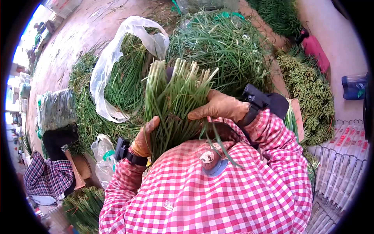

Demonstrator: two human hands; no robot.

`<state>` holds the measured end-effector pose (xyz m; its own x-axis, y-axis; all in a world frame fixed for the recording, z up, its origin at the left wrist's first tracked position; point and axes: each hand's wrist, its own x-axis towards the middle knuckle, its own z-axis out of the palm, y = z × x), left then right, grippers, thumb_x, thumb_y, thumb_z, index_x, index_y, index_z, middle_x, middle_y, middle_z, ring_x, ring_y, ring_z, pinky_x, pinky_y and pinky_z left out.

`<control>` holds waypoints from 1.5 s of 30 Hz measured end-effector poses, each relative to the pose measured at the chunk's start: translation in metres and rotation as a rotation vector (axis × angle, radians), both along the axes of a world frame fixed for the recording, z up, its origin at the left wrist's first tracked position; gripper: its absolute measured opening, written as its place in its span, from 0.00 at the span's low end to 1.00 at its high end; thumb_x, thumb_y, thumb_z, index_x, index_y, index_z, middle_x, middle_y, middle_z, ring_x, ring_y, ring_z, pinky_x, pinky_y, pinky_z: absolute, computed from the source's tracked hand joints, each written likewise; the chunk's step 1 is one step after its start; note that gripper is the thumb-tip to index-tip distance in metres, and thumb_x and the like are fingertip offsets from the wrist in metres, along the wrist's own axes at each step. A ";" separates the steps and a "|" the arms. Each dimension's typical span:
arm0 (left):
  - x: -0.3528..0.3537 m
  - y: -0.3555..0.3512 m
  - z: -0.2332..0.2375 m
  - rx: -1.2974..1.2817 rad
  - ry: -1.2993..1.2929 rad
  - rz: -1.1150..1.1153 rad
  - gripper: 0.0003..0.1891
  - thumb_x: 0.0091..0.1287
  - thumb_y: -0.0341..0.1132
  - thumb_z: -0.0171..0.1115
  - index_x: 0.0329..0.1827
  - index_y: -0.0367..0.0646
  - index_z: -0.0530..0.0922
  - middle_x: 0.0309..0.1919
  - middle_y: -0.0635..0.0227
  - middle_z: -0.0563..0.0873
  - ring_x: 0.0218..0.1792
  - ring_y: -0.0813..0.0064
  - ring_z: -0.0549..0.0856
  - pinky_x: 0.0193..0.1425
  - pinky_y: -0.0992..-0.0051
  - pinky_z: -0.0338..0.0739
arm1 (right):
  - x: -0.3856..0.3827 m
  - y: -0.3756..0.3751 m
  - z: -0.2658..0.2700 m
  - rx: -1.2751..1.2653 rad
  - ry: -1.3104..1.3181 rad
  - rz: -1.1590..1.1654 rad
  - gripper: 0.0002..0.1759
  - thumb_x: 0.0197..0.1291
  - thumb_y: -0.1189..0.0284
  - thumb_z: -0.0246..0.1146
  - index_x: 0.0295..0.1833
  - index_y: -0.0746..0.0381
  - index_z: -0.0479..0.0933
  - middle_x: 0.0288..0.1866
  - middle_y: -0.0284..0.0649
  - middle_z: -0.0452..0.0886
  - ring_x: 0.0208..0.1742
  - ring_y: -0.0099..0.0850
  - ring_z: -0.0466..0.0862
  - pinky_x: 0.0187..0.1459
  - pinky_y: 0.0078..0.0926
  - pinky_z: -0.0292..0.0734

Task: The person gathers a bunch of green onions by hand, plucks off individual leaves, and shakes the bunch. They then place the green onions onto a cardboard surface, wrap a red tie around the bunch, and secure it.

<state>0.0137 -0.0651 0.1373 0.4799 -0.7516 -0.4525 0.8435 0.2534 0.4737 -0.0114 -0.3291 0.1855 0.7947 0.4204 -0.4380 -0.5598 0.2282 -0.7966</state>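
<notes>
Looks like a produce-sorting shed tbh: big loose heap of long thin green stalks (226, 48), ribbed white plastic crates (341, 171), littered pale floor (58, 66).

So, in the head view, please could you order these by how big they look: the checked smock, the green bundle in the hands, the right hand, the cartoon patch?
Largest to smallest:
1. checked smock (partly cut off by the frame)
2. green bundle
3. right hand
4. cartoon patch
</notes>
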 end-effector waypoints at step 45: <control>-0.042 -0.022 -0.049 0.225 -0.316 0.341 0.26 0.73 0.44 0.50 0.69 0.41 0.65 0.62 0.65 0.74 0.59 0.71 0.75 0.66 0.71 0.66 | 0.008 -0.092 -0.036 -1.420 -0.790 0.200 0.11 0.50 0.71 0.64 0.41 0.58 0.80 0.32 0.46 0.83 0.32 0.42 0.83 0.37 0.36 0.78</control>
